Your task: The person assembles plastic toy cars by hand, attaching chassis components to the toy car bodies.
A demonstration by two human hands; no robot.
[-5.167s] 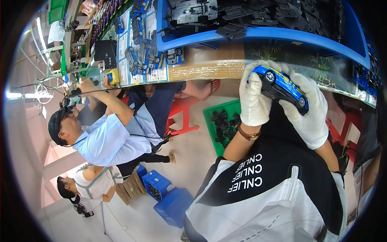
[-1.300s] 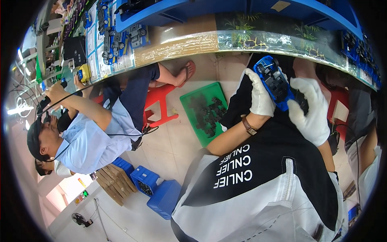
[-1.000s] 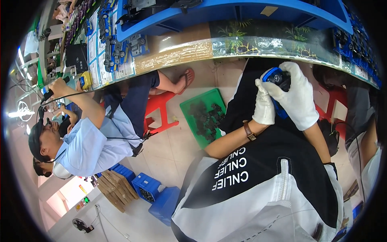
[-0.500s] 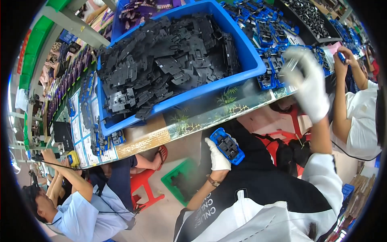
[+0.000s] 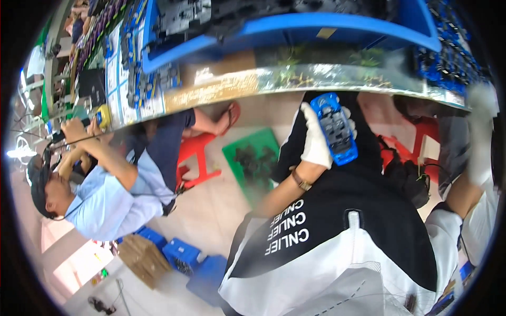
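My left hand (image 5: 314,141), in a white glove, is wrapped round a blue toy car body (image 5: 348,151) held over my lap, just off the table's front edge. The car's open side faces up and shows a black interior with seat shapes. Far to the right, my gloved right hand (image 5: 480,126) is stretched out and smeared by motion. Its fingers cannot be made out. Nearest to it are several blue toy car bodies (image 5: 453,71) crowded on the right end of the table.
A large blue bin (image 5: 295,23) with black plastic parts stands on the table (image 5: 211,87). More car bodies (image 5: 134,84) line the left side. Below are a green crate (image 5: 232,152) with dark pieces and a red stool (image 5: 197,158). A co-worker (image 5: 110,195) sits at left.
The view has tilted down and turned, so the bin sits higher in it. My right hand has swung outward to the right. The left hand keeps hold of the toy car body.
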